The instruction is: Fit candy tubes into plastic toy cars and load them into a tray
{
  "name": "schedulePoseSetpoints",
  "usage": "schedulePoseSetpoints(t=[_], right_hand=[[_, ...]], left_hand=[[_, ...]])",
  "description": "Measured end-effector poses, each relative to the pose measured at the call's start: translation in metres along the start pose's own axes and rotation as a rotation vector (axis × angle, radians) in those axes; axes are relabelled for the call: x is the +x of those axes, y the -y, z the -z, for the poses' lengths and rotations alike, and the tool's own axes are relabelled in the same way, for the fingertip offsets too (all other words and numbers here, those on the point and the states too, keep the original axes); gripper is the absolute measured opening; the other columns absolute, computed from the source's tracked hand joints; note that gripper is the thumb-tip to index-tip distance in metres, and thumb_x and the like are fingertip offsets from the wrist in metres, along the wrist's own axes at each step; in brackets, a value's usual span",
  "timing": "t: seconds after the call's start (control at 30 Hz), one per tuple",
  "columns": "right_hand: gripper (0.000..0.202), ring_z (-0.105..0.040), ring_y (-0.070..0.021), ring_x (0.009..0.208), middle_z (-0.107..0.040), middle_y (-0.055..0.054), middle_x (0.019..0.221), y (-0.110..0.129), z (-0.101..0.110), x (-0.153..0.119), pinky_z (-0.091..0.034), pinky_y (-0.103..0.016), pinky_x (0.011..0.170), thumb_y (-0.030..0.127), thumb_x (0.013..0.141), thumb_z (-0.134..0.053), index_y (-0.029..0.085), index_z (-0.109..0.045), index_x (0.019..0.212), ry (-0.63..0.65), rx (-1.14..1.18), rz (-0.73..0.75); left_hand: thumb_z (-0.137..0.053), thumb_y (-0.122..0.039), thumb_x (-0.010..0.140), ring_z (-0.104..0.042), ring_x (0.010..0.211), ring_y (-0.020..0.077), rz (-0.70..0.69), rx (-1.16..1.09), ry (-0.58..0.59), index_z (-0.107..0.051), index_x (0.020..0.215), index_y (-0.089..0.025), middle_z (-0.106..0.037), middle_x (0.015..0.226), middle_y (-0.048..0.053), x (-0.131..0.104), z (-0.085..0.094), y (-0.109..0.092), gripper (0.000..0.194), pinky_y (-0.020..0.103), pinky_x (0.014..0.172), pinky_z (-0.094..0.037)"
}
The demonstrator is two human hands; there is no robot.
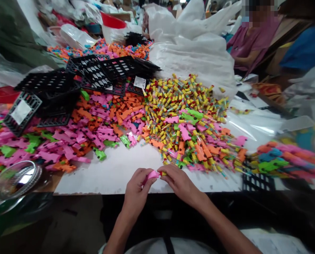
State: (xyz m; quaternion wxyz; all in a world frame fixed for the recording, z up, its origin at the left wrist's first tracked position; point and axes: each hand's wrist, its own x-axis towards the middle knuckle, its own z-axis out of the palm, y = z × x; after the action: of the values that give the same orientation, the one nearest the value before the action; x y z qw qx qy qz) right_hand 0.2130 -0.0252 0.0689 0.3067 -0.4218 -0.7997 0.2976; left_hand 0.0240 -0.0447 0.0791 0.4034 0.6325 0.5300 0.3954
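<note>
Close to the table's front edge, my left hand [137, 185] pinches a pink toy car [153, 174]. My right hand [180, 181] meets it from the right, fingertips closed on a small yellow tube with a red end [162, 173]. The red end points at the pink piece; whether the two touch I cannot tell. Beyond my hands lies a heap of yellow and red tubes [183, 95], with pink, orange and green toy cars [199, 148] mixed in at its near side.
More toy cars [94, 130] spread to the left under black plastic trays [91, 70]. A clear round container [17, 180] stands at the left edge. Blurred finished-looking coloured pieces [281, 158] lie right, by a black tray [258, 181]. A person in a purple top [263, 38] sits behind white sacks [191, 53].
</note>
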Motion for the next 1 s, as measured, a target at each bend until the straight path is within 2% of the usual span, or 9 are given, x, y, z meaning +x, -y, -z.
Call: schedulePoseSetpoints(t=[0.13, 0.27, 0.57, 0.77, 0.9, 1.0], right_hand=[[0.022, -0.061, -0.0189, 0.092, -0.068, -0.007, 0.098, -0.009, -0.003, 0.003, -0.051, -0.034, 0.082, 0.028, 0.096, -0.046, 0.021, -0.058, 0.113, 0.005, -0.054, 0.080], [0.022, -0.062, -0.0182, 0.086, -0.069, -0.008, 0.094, -0.014, -0.002, 0.007, -0.052, -0.032, 0.076, 0.026, 0.096, -0.046, 0.018, -0.060, 0.112, 0.082, -0.092, 0.154], [0.023, -0.062, -0.0195, 0.087, -0.068, -0.009, 0.094, -0.014, -0.003, 0.010, -0.053, -0.033, 0.075, 0.025, 0.096, -0.045, 0.017, -0.059, 0.112, 0.149, -0.160, 0.129], [0.025, -0.060, -0.0178, 0.094, -0.066, -0.009, 0.103, -0.013, -0.001, 0.010, -0.051, -0.031, 0.082, 0.027, 0.097, -0.042, 0.019, -0.054, 0.117, 0.098, -0.108, 0.110], [0.023, -0.057, -0.0163, 0.085, -0.063, -0.006, 0.093, -0.009, 0.000, 0.011, -0.048, -0.028, 0.074, 0.027, 0.098, -0.041, 0.019, -0.055, 0.114, 0.188, -0.167, 0.104], [0.022, -0.053, -0.0164, 0.081, -0.060, -0.005, 0.089, -0.004, 0.001, 0.009, -0.044, -0.029, 0.071, 0.024, 0.098, -0.039, 0.018, -0.056, 0.111, 0.232, -0.296, 0.159]], left_hand=[[-0.057, -0.033, 0.091, -0.057, 0.087, 0.0138, 0.014, 0.019, 0.007, -0.066, 0.099, -0.025, -0.060, 0.093, 0.001, 0.002, 0.002, 0.004, 0.015, 0.024, 0.078, -0.043], [-0.056, -0.032, 0.091, -0.056, 0.082, 0.0130, 0.018, 0.053, 0.072, -0.067, 0.098, -0.024, -0.058, 0.088, 0.000, 0.002, 0.006, 0.005, 0.015, 0.023, 0.074, -0.043], [-0.055, -0.032, 0.092, -0.055, 0.081, 0.0132, 0.048, 0.029, 0.045, -0.066, 0.098, -0.022, -0.056, 0.087, 0.001, 0.006, 0.008, 0.004, 0.016, 0.024, 0.074, -0.041], [-0.055, -0.033, 0.091, -0.053, 0.079, 0.0130, 0.067, 0.015, 0.061, -0.066, 0.100, -0.022, -0.054, 0.086, 0.001, 0.007, 0.007, 0.003, 0.017, 0.024, 0.072, -0.040], [-0.055, -0.036, 0.090, -0.052, 0.076, 0.0135, 0.091, 0.010, 0.081, -0.067, 0.097, -0.022, -0.052, 0.082, 0.000, 0.006, 0.006, 0.005, 0.020, 0.025, 0.069, -0.038], [-0.058, -0.037, 0.087, -0.051, 0.073, 0.0146, 0.165, -0.014, 0.084, -0.069, 0.091, -0.023, -0.051, 0.076, 0.000, 0.004, 0.006, 0.006, 0.019, 0.027, 0.068, -0.037]])
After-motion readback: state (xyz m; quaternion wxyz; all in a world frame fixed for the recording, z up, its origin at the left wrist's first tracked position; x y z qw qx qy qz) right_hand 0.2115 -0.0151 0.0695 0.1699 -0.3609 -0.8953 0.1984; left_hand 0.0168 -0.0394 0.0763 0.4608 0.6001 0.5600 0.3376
